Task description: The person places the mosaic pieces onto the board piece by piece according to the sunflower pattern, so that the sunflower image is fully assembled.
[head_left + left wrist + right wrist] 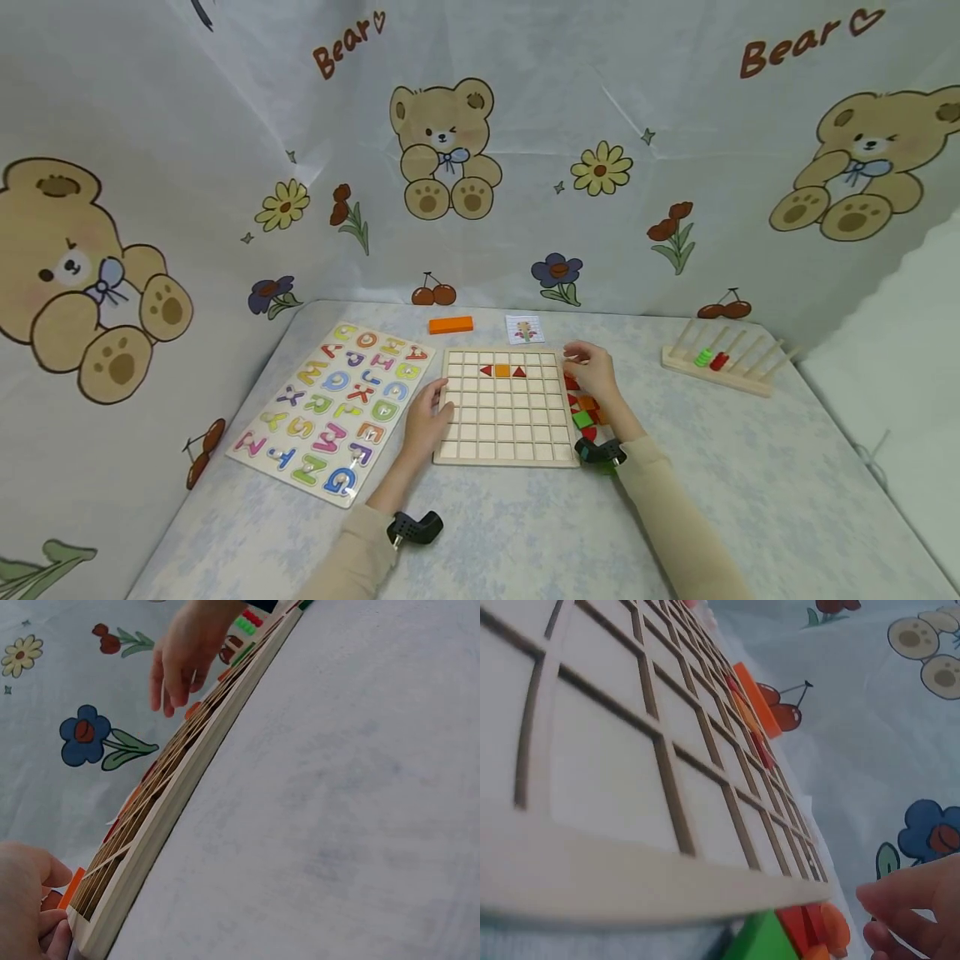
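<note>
A wooden grid board [504, 427] lies on the table, with a red triangle [486, 370], an orange square [502, 371] and another red triangle [519, 372] in one upper row. My left hand [428, 419] holds the board's left edge, fingers and thumb bent at the rim. Past the opposite edge, my right hand [592, 371] hovers with loosely bent fingers over a pile of coloured pieces; nothing shows between its fingertips. That pile includes a green piece [582, 419] and an orange piece [835, 928]. The right hand also appears in the left wrist view, fingers pointing down.
An alphabet puzzle board [330, 408] lies to the left. Behind the grid board are an orange block [451, 325] and a small picture card [524, 329]. A wooden peg rack [716, 377] with green and red beads stands at right. A bear-print cloth [517, 233] hangs behind the table.
</note>
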### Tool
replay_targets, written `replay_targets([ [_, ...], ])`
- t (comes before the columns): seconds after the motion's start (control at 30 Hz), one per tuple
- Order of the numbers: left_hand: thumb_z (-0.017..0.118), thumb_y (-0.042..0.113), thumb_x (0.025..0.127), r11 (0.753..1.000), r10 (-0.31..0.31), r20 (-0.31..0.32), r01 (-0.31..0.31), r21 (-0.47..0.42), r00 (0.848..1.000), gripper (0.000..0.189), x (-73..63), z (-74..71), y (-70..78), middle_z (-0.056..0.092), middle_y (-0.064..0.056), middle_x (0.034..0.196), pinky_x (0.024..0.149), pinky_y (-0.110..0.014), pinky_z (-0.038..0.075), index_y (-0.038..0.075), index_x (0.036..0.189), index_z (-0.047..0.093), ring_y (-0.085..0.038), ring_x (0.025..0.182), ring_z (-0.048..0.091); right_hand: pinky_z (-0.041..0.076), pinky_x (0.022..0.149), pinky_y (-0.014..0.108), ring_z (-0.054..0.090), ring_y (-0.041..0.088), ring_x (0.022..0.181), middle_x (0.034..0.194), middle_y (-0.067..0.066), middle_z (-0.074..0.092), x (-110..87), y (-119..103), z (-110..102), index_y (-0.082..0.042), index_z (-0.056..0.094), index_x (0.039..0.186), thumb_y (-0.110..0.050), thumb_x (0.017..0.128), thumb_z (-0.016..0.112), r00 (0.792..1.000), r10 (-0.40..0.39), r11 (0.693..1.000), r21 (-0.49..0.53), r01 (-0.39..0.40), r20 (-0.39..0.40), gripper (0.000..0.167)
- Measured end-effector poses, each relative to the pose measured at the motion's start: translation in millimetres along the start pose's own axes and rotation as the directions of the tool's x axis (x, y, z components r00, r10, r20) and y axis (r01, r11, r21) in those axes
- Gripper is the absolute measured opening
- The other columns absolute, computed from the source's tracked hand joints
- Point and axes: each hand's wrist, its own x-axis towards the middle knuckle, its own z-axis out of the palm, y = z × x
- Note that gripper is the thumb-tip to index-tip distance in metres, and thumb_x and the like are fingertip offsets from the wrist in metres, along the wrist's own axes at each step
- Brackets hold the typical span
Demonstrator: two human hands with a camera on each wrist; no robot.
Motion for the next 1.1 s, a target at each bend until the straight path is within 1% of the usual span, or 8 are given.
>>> replay_targets([
  [0.13, 0.059, 0.011, 0.087, 1.000, -0.001, -0.005, 0.001, -0.001, 1.000, 0.045, -1.6, -1.3, -0.3, 0.055, -0.011, 0.135, 0.105, -0.042, 0.044, 0.010, 0.132, 0.054, -0.028, 0.118, 0.055, 0.052, 0.087, 0.053, 0.059, 0.041, 0.101, 0.115, 0.028, 0.062, -4.0, 10.4, -9.0, 0.006, 0.061, 0.118, -0.004, 0.086, 0.065, 0.997, 0.077, 0.997, -0.030, -0.076, 0.023, 0.034],
  [0.2, 0.059, 0.011, 0.087, 1.000, -0.002, -0.006, 0.002, -0.005, 1.000, 0.045, -2.1, -1.5, -1.2, 0.055, -0.011, 0.135, 0.105, -0.043, 0.044, 0.010, 0.132, 0.054, -0.028, 0.119, 0.055, 0.052, 0.088, 0.052, 0.058, 0.039, 0.105, 0.118, 0.026, 0.061, -5.7, 14.7, -11.0, 0.004, 0.061, 0.120, -0.006, 0.086, 0.064, 0.992, 0.116, 0.993, -0.039, -0.114, 0.039, 0.035],
  [0.37, 0.059, 0.012, 0.087, 1.000, -0.005, -0.005, 0.005, -0.009, 1.000, 0.045, -2.3, -1.2, -2.4, 0.054, -0.011, 0.136, 0.105, -0.043, 0.043, 0.010, 0.132, 0.054, -0.028, 0.119, 0.055, 0.052, 0.090, 0.048, 0.057, 0.035, 0.108, 0.123, 0.023, 0.060, -8.7, 18.9, -10.8, 0.000, 0.060, 0.123, -0.009, 0.087, 0.063, 0.987, 0.151, 0.988, -0.053, -0.147, 0.064, 0.038],
  [0.5, 0.059, 0.010, 0.087, 1.000, 0.014, -0.005, -0.014, -0.008, 1.000, 0.045, -2.8, -0.3, 0.1, 0.055, -0.013, 0.134, 0.105, -0.044, 0.044, 0.008, 0.132, 0.054, -0.028, 0.119, 0.055, 0.051, 0.089, 0.047, 0.056, 0.036, 0.105, 0.121, 0.024, 0.060, -11.5, 18.2, -11.0, 0.002, 0.060, 0.122, -0.010, 0.087, 0.064, 0.991, 0.115, 0.992, -0.054, -0.112, 0.062, 0.037],
  [0.6, 0.059, 0.010, 0.087, 1.000, 0.015, -0.004, -0.015, -0.009, 1.000, 0.045, -2.9, 0.2, 1.9, 0.056, -0.013, 0.134, 0.105, -0.043, 0.044, 0.008, 0.131, 0.054, -0.028, 0.119, 0.055, 0.051, 0.089, 0.049, 0.057, 0.037, 0.104, 0.119, 0.026, 0.061, -13.7, 17.9, -11.3, 0.004, 0.060, 0.120, -0.009, 0.087, 0.064, 0.995, 0.091, 0.995, -0.044, -0.089, 0.051, 0.036],
  [0.7, 0.059, 0.010, 0.087, 1.000, 0.012, 0.000, -0.012, -0.011, 1.000, 0.044, -2.4, 0.5, 2.6, 0.056, -0.013, 0.134, 0.105, -0.043, 0.044, 0.008, 0.132, 0.054, -0.028, 0.120, 0.055, 0.051, 0.089, 0.050, 0.058, 0.037, 0.104, 0.117, 0.026, 0.062, -14.6, 19.6, -11.2, 0.005, 0.061, 0.119, -0.006, 0.086, 0.064, 0.997, 0.075, 0.996, -0.059, -0.073, 0.034, 0.035],
  [0.9, 0.058, 0.011, 0.088, 1.000, 0.015, 0.007, -0.015, -0.004, 1.000, 0.044, -1.6, 0.3, 3.0, 0.055, -0.012, 0.135, 0.105, -0.043, 0.044, 0.009, 0.132, 0.054, -0.029, 0.120, 0.054, 0.052, 0.089, 0.049, 0.058, 0.036, 0.103, 0.118, 0.025, 0.062, -15.2, 20.7, -10.0, 0.004, 0.060, 0.120, -0.004, 0.085, 0.064, 0.997, 0.073, 0.995, -0.069, -0.072, 0.016, 0.036],
  [1.1, 0.059, 0.010, 0.087, 1.000, 0.007, 0.003, -0.007, 0.000, 1.000, 0.044, -1.2, -0.4, 2.5, 0.055, -0.012, 0.135, 0.105, -0.043, 0.044, 0.009, 0.131, 0.055, -0.029, 0.119, 0.055, 0.053, 0.088, 0.047, 0.059, 0.033, 0.100, 0.121, 0.023, 0.063, -12.9, 20.0, -5.9, 0.002, 0.061, 0.122, -0.002, 0.086, 0.064, 0.999, 0.036, 0.997, -0.064, -0.034, 0.032, 0.036],
])
